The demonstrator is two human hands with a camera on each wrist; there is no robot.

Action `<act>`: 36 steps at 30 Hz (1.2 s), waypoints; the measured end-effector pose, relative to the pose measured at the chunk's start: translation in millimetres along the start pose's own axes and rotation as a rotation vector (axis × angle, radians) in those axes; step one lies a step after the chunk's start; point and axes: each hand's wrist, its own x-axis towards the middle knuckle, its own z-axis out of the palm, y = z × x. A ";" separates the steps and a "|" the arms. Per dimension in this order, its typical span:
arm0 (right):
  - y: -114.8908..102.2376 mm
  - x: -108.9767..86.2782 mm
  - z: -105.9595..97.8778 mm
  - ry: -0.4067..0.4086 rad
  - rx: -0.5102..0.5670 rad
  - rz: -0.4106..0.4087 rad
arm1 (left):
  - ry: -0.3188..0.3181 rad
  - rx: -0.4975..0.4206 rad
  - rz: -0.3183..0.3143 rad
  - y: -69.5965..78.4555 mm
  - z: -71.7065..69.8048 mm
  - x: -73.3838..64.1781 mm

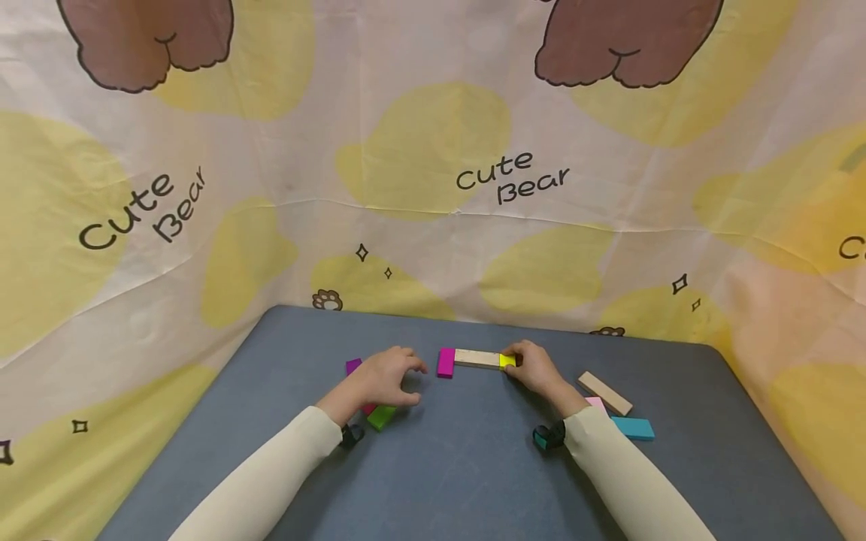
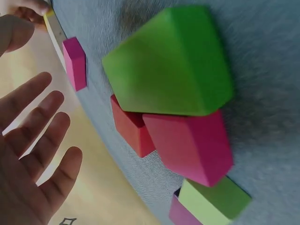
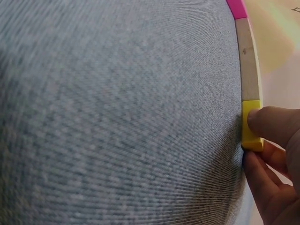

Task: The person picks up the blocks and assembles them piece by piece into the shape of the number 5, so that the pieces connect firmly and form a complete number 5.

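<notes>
Hands (image 1: 384, 377) (image 1: 539, 370), left loosely spread near green block (image 1: 381, 418), right pinching yellow block (image 1: 506, 362)

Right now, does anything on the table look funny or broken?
Nothing I can see looks broken or spilled. One small oddity: the plain wooden block between the magenta block and the yellow block has a little dark mark on its pale face, perhaps just a knot.

"Cute Bear" (image 1: 513, 178) reads twice on the patterned cloth (image 1: 406, 240), a cut-off "C" (image 1: 851, 248) at the right edge
</notes>
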 end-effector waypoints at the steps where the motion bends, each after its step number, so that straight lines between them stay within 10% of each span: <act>1: -0.1 -0.3 0.0 0.001 0.000 -0.002 | 0.002 0.011 0.009 1.4 0.1 -3.2; 17: -2.1 -0.2 -0.5 -0.003 -0.002 0.020 | -0.087 0.202 0.004 3.8 2.0 -43.5; 36: -2.4 0.0 0.4 0.013 0.011 0.009 | -0.128 0.178 0.018 -2.2 6.0 -41.6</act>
